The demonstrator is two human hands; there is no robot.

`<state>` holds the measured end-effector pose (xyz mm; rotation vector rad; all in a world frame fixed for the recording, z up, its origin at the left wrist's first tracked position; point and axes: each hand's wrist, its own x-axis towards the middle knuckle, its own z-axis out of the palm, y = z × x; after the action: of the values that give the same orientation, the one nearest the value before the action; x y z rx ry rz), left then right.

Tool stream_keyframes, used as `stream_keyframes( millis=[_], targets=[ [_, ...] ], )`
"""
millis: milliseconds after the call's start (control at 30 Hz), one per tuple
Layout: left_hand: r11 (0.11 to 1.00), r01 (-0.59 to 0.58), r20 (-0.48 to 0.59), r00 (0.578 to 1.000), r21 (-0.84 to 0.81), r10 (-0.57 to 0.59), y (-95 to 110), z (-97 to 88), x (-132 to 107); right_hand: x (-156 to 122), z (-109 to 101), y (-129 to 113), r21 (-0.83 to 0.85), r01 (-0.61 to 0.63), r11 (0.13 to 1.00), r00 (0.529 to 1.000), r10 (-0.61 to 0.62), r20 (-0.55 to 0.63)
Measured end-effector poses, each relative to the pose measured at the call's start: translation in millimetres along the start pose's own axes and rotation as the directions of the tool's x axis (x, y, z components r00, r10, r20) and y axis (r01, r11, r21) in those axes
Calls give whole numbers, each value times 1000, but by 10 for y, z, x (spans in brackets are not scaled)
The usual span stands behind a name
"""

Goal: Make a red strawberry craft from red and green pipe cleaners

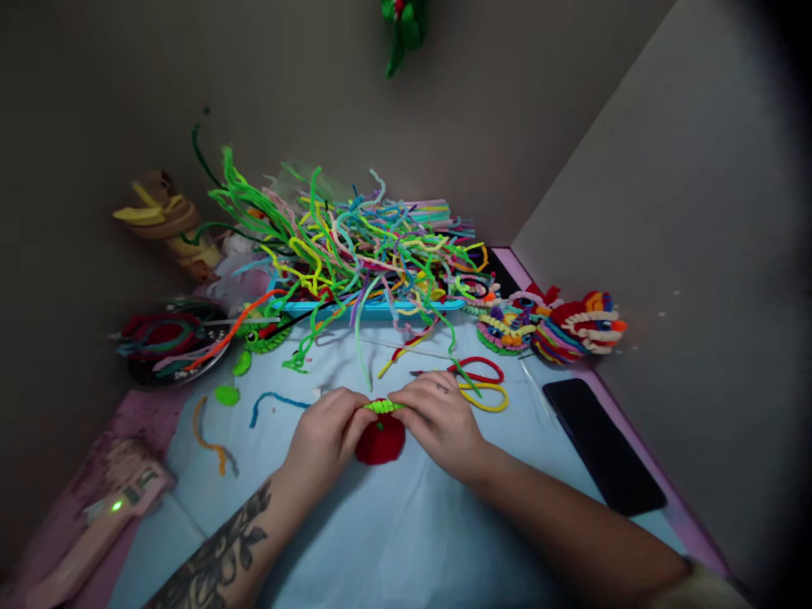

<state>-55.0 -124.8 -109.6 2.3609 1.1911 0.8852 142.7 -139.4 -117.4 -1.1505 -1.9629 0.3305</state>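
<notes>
Between my two hands is a short, bright green coiled pipe cleaner (382, 407). My left hand (326, 427) pinches its left end, fingers closed. At the other end, the thumb and fingers of my right hand (441, 420) are closed on it too. Just below the coil a flat red round piece (381, 441) shows, with a small green spot near its top; whether the coil touches it I cannot tell. Scissors (485, 385) with one red and one yellow handle lie beyond my right hand. A blue pipe cleaner (276, 399) lies past my left hand.
A blue tray (368, 311) heaped with pipe cleaners (355, 245) stands at the back. A dark plate (219, 359) is at left, colourful pipe-cleaner figures (580, 326) and a black phone (602, 444) at right. A pink glue gun (105, 524) with a green light sits front left.
</notes>
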Motion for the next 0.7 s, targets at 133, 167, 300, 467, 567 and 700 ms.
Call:
stream_keyframes(
  millis=[133,167,300,467,567,700],
  targets=[
    [992,-111,-46,993,-59,108,4,19,-20,-3,21,-26,-5,6,1000,999,-6,42],
    [987,-145,-54,988,-70,142,7,18,-19,-4,25,-31,-5,6,1000,999,-6,53],
    [976,-192,-78,980,-99,185,18,-13,6,-6,29,-34,-1,13,1000,997,-12,73],
    [990,-85,-85,994,-110,76,-12,-52,22,-25,29,5,-18,-8,1000,1000,8,-7],
    [994,-45,-76,996,-97,38,-24,-38,9,-32,38,12,-20,-18,1000,999,18,-33],
    [989,-116,-61,992,-93,111,-4,14,-11,-27,63,-16,19,-1,1000,1000,2,-9]
  ],
)
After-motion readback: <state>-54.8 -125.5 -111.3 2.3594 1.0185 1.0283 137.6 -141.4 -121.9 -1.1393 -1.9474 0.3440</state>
